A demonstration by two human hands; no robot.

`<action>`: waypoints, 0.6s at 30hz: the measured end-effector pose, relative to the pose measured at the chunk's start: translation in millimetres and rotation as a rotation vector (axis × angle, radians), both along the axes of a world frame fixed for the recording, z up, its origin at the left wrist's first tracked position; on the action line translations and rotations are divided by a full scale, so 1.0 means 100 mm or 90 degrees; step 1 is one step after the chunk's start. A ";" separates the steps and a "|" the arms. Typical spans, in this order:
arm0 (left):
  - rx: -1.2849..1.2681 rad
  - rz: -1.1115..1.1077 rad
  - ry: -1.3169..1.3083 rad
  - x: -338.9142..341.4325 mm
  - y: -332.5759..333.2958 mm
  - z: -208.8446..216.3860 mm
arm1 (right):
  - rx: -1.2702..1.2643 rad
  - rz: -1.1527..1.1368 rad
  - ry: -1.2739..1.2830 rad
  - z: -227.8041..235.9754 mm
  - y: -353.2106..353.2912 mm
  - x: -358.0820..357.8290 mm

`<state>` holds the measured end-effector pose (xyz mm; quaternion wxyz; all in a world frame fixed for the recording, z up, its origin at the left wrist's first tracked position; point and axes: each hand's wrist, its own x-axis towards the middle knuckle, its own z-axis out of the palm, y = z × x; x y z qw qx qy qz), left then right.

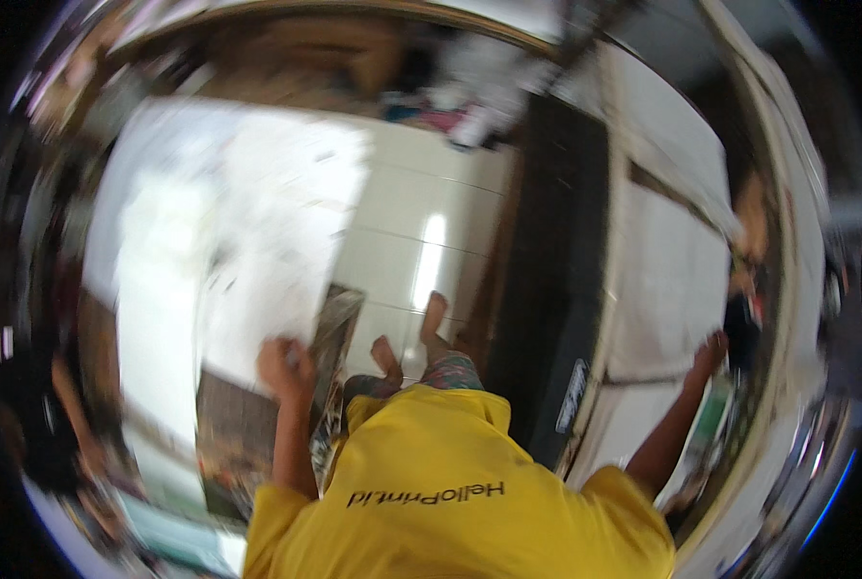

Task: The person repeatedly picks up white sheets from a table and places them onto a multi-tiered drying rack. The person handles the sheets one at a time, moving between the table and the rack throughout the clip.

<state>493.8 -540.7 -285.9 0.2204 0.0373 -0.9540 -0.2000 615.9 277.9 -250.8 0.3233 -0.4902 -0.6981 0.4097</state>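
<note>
Brown surface (238, 420), white sheet (276, 212) beyond left grip (286, 370)

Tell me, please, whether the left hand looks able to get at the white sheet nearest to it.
Most likely yes: the left hand is at the near right corner of the white sheet, with nothing visible between them; blur hides whether it grips.

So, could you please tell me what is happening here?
A person in a yellow shirt stands barefoot on a tiled floor. The left hand is at the near edge of a white sheet; blur hides whether it grips it. The right hand is out by white panels. At far left is another person in black.
</note>
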 end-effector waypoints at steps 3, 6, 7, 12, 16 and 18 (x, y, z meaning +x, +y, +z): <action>0.080 -0.026 0.033 -0.09 -0.02 0.04 | -0.013 0.197 0.030 0.58 -1.35 -0.77; 0.120 0.011 0.028 -0.08 -0.02 0.11 | -0.107 0.426 0.087 0.65 -2.36 -1.47; 0.136 0.014 0.027 -0.04 -0.02 0.12 | -0.110 0.484 0.085 0.58 -2.64 -1.67; 0.229 -0.021 -0.010 0.25 -0.11 0.31 | -0.255 0.707 0.075 0.45 -4.21 -2.23; 0.324 0.030 -0.105 0.75 -0.27 0.49 | -0.332 0.827 0.038 0.38 -5.19 -2.19; 0.344 0.062 -0.138 1.00 -0.38 0.44 | -0.353 0.857 0.000 0.29 -5.48 -2.09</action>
